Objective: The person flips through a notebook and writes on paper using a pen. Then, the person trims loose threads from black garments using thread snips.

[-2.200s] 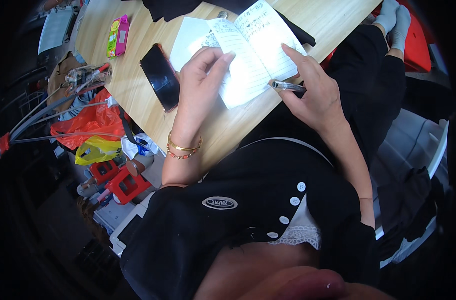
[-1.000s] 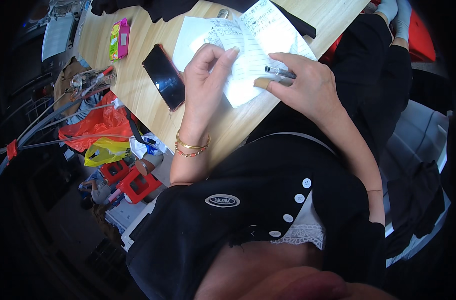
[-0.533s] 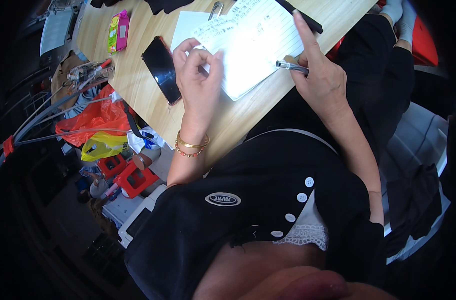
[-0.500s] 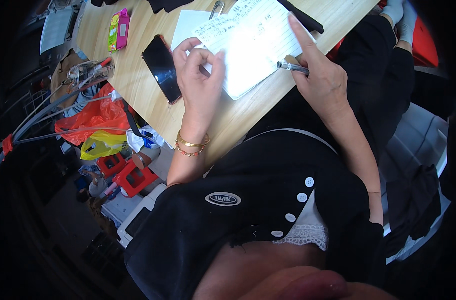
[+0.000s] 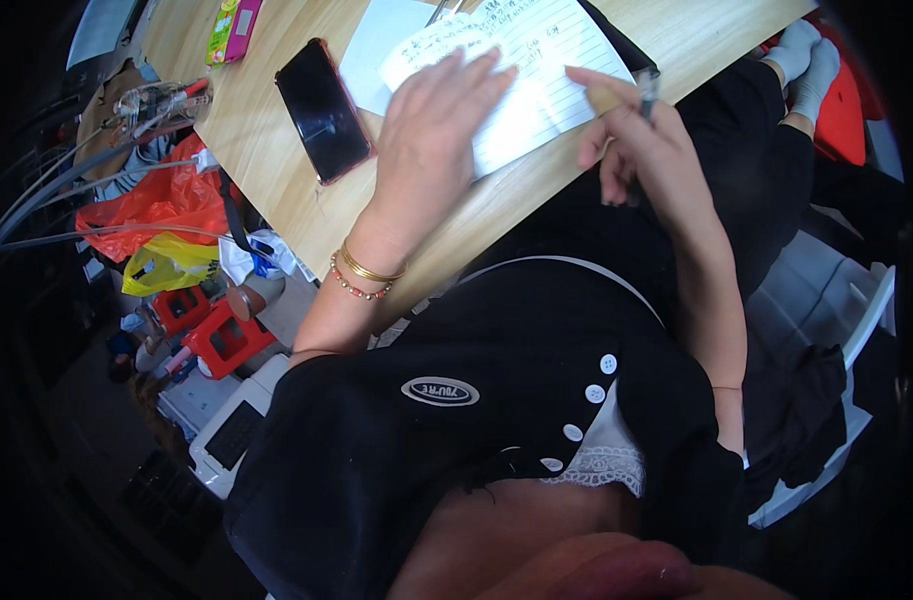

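Observation:
My left hand (image 5: 432,135) lies over the left part of a lined notebook (image 5: 542,110), its fingers stretched out and slightly blurred. Handwriting covers the upper part of the page and a folded or smaller sheet (image 5: 432,48) at its left. My right hand (image 5: 657,150) hovers at the notebook's lower right edge, with a pen (image 5: 650,90) held in it, the pen's silver end pointing up. That hand is smeared by motion and its index finger points at the page. Left of my left hand a black phone (image 5: 324,112) with a reddish case rests on the table.
The wooden table (image 5: 252,120) has a pink and green packet (image 5: 234,32) at its far left. Red (image 5: 167,215) and yellow bags (image 5: 172,262) and red stools (image 5: 227,338) stand beyond its left edge. Another person's feet in grey socks (image 5: 815,75) show at upper right.
My left hand has gone from a pinched curl to stretched fingers over the page. My right hand has lowered its pointing finger and turned the pen upward. The view has shifted slightly.

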Motion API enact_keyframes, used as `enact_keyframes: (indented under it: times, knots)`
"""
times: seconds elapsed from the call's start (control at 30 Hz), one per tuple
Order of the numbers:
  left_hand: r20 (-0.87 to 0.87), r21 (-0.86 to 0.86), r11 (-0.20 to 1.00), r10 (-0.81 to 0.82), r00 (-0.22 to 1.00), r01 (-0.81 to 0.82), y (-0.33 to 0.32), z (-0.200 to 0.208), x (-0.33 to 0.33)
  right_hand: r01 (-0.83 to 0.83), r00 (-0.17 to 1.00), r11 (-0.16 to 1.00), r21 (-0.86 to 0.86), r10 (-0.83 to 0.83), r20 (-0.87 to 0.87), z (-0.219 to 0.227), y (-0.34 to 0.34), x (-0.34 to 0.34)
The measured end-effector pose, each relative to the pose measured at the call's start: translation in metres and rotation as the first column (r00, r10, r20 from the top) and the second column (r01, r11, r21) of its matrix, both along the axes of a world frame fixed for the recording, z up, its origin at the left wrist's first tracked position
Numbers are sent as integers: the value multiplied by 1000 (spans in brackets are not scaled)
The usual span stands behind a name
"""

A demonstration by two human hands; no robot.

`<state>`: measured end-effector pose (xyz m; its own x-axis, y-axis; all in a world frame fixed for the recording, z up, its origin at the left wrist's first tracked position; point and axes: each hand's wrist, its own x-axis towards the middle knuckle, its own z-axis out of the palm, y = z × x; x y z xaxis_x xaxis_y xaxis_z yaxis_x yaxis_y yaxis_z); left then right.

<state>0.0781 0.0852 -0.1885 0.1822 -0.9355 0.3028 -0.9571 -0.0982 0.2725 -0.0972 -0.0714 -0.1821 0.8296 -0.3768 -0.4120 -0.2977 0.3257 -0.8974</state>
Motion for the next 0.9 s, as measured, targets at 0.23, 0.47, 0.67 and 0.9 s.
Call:
enact_keyframes:
  times: [0.23, 0.47, 0.67, 0.9]
  knots:
    - [-40, 34, 999, -40, 998, 42, 7, -19, -1, 61, 882, 671, 739, -383, 275, 0, -4, 21]
    - [-24, 65, 995, 82, 996, -80, -6, -17, -25, 212, 857, 757, 619, -448, 254, -6, 3, 34]
    - [35, 100, 986, 133, 991, -136, -11, -25, -28, -61, 841, 853, 518, -235, 486, -29, -17, 29]
    - [51, 144, 988, 55, 997, -61, -10, -33, -26, 368, 881, 920, 137, -392, 264, -2, -1, 57]
